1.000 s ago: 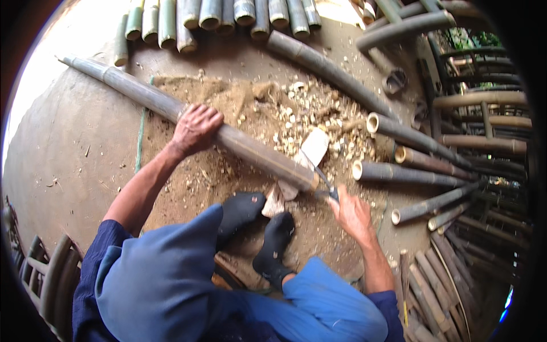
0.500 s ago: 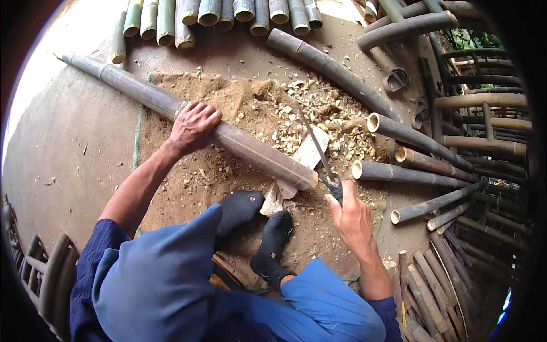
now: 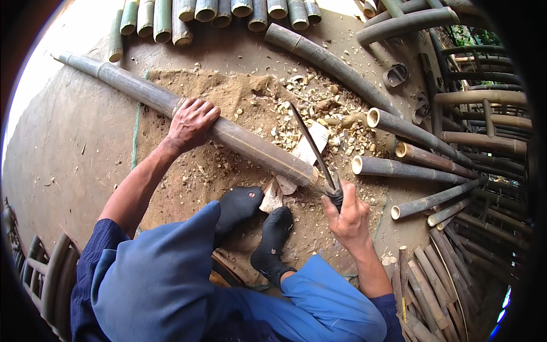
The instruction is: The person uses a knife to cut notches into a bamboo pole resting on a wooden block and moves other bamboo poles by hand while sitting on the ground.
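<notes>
A long grey-brown bamboo pole (image 3: 259, 151) slants from the far left down to the middle. My left hand (image 3: 194, 122) is wrapped over it from above, about midway along. Under the pole's near end lies a pale wooden block (image 3: 273, 196), which shows on both sides of the pole. My right hand (image 3: 347, 219) grips the dark handle of a long-bladed knife (image 3: 309, 137). Its narrow blade points up and away to the left, above the block, close beside the pole's cut end. My black-socked feet (image 3: 239, 208) rest near the block.
Pale wood chips (image 3: 353, 139) lie scattered over a brown sack mat (image 3: 188, 85). Several cut bamboo poles (image 3: 410, 167) lie at right, and a row of green-grey ones (image 3: 162, 23) at the back. Bamboo frames (image 3: 484, 100) stand at far right. Split pieces (image 3: 427, 285) are stacked at lower right.
My right hand has turned slightly and shifted a little nearer me, and the knife's blade has swung with it, tip a bit to the left. The pole and my left hand have hardly moved.
</notes>
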A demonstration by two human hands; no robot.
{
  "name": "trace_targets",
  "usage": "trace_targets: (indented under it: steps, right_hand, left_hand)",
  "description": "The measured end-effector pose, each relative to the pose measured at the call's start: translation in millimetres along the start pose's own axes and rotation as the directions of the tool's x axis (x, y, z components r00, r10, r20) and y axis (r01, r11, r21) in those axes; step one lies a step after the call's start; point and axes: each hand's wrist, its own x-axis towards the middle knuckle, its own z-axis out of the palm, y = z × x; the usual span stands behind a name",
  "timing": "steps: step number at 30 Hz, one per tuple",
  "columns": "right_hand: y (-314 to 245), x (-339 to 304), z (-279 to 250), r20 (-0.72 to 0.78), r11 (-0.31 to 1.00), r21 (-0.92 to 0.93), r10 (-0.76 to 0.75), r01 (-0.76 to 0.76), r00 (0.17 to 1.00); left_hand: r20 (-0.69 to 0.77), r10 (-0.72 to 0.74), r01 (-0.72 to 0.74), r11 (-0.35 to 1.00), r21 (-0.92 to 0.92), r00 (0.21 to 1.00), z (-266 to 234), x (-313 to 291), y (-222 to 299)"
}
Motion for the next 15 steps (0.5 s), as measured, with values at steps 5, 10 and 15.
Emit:
trace_targets:
  steps: [5, 10, 15]
  right_hand:
    - [64, -25, 20, 0.402, 0.897, -0.348, 0.405, -0.273, 0.821]
    - [21, -18, 8, 0.27, 0.911, -0.11, 0.413, -0.398, 0.87]
    - [-14, -10, -1, 0.123, 0.951, 0.003, 0.306, -0.309, 0.944]
  left_hand:
    - [-0.07, 0.02, -0.018, 0.999, 0.033, 0.997, 11, 5, -5]
    - [0.215, -0.026, 0.036, 0.999, -0.04, 0.976, -5, 16, -2]
    - [0.278, -0.018, 0.036, 0.998, -0.058, 0.96, -14, 18, -5]
